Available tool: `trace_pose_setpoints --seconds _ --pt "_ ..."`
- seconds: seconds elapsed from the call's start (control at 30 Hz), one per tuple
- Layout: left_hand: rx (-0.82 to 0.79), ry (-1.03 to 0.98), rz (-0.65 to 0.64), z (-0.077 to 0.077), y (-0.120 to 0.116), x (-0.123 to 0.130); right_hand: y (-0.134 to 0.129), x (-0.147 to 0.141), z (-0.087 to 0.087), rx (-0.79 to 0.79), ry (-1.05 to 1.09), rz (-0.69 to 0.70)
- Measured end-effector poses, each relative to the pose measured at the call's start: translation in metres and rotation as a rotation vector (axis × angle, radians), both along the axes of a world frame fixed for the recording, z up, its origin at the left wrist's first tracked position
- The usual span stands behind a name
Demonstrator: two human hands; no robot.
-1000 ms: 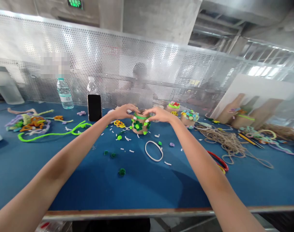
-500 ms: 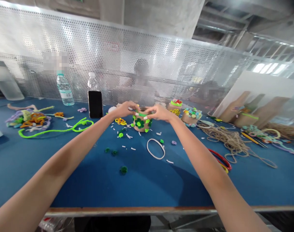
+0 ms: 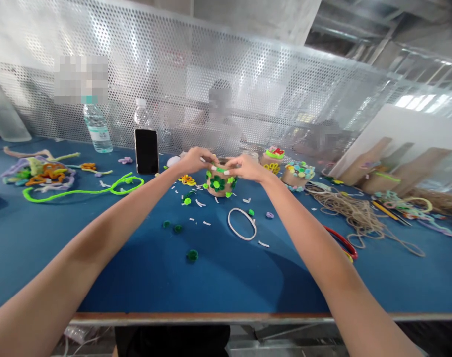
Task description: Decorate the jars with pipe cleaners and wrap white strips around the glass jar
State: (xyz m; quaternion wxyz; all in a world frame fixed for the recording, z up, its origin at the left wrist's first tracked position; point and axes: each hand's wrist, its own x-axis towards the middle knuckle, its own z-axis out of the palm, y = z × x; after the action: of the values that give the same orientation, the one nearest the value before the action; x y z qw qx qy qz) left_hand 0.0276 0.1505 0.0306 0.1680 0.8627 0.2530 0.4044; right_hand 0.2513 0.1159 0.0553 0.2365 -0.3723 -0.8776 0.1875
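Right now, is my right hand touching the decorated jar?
Touching: the head view shows the right hand with fingertips on the green strip of the decorated jar.

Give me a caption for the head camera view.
Left hand and right hand meet atop a jar with green pipe-cleaner flowers on a blue table.

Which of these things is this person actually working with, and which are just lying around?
Being worked with:
left hand
right hand
decorated jar with green fuzzy flowers

Just lying around:
phone
water bottle
pile of twine
white loop
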Motion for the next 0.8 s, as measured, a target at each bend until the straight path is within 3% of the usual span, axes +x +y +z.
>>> trace_pose_setpoints --seconds 0.23,0.53,0.8 --pt "0.051 -0.005 0.044 -0.002 0.003 0.003 0.006 0.004 -0.004 0.009 0.016 0.006" --pt "-0.013 0.17 -0.132 0.016 -0.01 -0.009 -0.006 0.012 0.001 -0.093 0.026 0.077" --pt "0.006 0.115 -0.083 0.006 -0.005 -0.005 -0.002 0.006 -0.001 -0.054 0.035 0.042"
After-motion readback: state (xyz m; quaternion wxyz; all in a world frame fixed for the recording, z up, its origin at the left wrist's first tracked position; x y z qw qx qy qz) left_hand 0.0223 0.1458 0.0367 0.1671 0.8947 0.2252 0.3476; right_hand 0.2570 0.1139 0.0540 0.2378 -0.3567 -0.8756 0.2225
